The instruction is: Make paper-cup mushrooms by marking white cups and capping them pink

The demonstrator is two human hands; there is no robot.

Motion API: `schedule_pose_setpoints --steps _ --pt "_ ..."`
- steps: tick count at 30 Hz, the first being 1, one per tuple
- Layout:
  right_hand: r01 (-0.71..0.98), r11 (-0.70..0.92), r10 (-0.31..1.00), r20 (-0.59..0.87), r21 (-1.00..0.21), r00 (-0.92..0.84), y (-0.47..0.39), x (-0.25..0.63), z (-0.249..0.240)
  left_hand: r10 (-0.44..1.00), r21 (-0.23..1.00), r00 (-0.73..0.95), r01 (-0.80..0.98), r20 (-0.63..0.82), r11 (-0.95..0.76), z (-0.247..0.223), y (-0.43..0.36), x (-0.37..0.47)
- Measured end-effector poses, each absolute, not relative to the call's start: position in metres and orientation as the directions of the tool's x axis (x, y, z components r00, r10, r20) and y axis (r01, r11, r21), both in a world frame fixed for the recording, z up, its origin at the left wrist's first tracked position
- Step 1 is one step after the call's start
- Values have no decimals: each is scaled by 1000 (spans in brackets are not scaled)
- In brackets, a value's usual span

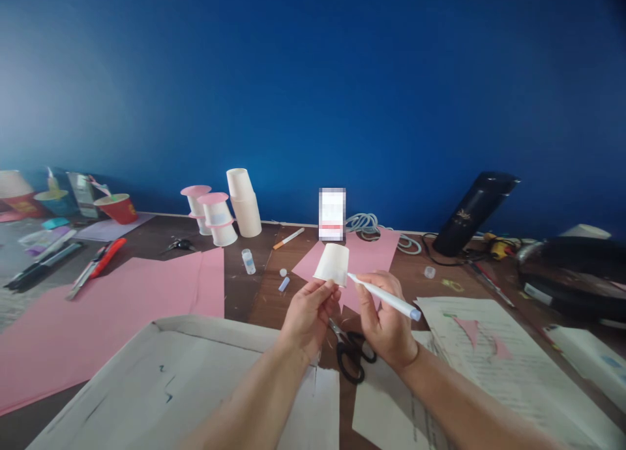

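Between thumb and fingers, my left hand (313,312) holds a white paper cup (333,263) upside down by its rim. My right hand (388,316) grips a white marker (391,298), its tip at the right side of the cup, near the rim; whether it touches cannot be made out. Black-handled scissors (351,360) lie on the table below the hands. A cut pink sheet (374,254) is behind the cup. A small marker cap (284,284) rests left of it.
White paper cups (244,202) and pink-topped cups (218,218) stand at the back left. Large pink paper (147,306) and white paper (205,372) cover the left front. A black bottle (472,215) leans at the right, near printed sheets (489,345).
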State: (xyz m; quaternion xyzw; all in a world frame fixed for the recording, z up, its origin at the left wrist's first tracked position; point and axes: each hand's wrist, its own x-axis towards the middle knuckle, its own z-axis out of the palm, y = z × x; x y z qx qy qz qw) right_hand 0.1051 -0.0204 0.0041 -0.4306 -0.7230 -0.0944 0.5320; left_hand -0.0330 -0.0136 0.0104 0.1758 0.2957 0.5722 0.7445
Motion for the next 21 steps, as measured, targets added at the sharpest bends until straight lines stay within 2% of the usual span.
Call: schedule_pose_setpoints --steps 10,21 --pt "718 641 505 853 -271 -129 -19 106 3 951 572 188 -764 -245 298 10 -13 -33" --pt "722 633 513 850 -279 -121 -19 106 3 951 578 194 -758 -242 302 10 -13 -33"
